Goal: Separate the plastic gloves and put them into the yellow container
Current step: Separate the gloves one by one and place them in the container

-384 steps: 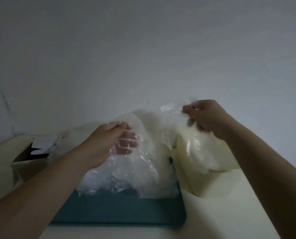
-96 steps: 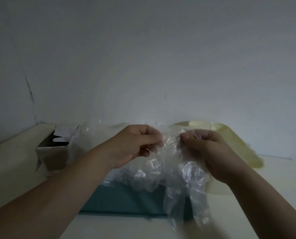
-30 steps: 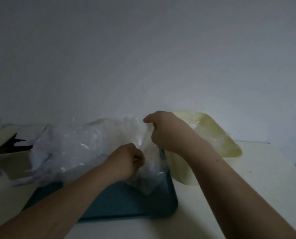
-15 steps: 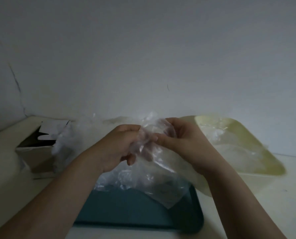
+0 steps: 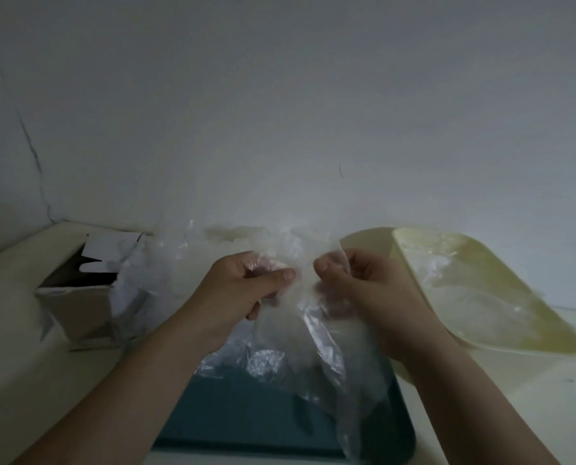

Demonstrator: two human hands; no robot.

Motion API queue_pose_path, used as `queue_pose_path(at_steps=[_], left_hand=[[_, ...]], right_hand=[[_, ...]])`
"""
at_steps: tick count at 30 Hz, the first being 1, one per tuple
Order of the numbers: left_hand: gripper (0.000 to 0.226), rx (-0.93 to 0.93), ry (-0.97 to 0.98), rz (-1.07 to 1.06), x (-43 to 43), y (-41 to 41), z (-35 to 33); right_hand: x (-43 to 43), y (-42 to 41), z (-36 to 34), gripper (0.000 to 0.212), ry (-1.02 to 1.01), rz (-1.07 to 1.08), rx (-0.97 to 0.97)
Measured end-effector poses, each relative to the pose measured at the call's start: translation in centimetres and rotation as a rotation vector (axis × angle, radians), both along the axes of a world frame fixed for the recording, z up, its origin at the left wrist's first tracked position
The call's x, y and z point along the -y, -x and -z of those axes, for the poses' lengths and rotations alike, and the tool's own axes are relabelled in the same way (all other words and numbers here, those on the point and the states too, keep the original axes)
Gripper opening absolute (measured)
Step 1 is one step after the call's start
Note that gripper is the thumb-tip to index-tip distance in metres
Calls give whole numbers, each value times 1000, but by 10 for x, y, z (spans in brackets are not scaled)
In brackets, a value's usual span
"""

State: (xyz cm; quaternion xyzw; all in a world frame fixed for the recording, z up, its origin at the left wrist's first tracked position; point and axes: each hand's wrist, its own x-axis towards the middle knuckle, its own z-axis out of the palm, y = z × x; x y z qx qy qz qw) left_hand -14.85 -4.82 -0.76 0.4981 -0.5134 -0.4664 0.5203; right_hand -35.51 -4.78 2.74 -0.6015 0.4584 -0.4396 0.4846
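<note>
A cardboard box with open flaps stands well to the left of the fingers. A heap of clear plastic gloves lies between it and the left hand, piled on a teal tray that sits on the pale surface below both hands. The yellow container is just to the right of the right hand, with some clear film lying in it. The two hands are side by side above the tray, near each other but apart. Each has its fingers curled in, thumb pressed toward forefinger, pinching the top of a clear plastic glove that hangs down between and below them. This hanging film covers part of the tray and veils the lower fingers of the right hand. Whether the hands hold one glove or several stuck together cannot be told in the dim light. Both forearms are cut off at the bottom edge.
</note>
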Motion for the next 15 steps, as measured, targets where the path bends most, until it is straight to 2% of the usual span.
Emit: queue_pose_path(at_steps=[3,6,9,11,15], left_hand=[[22,-99,24,-92,4,-2,2],[31,-164,-5,-54,6,-1,5],[24,-193,-62,59,5,4,7],[18,-225,-71,63,7,8,8],[22,-135,-77,-52,7,11,5]], right_hand=[[-1,3,-3,26,-6,-48,-16],[2,5,3,22,64,25,-110],[3,6,7,26,91,85,-142],[4,7,9,31,73,117,-155],[14,4,18,37,33,210,-120]])
